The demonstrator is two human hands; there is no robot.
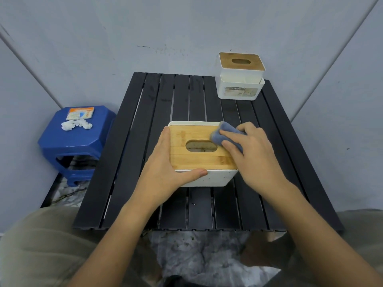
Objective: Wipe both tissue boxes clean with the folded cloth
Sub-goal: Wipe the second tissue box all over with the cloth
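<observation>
Right hand [255, 154] gripping folded blue cloth [222, 135] on near tissue box [199, 156] lid; left hand [165, 170] clasping its left side; second tissue box [240, 77] well beyond.

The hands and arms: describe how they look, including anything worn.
Both the left hand and the right hand are bare, with no gloves, rings or watch visible. Both forearms are uncovered as far as the frame shows; no sleeves appear. Nails look short and unpainted.
</observation>
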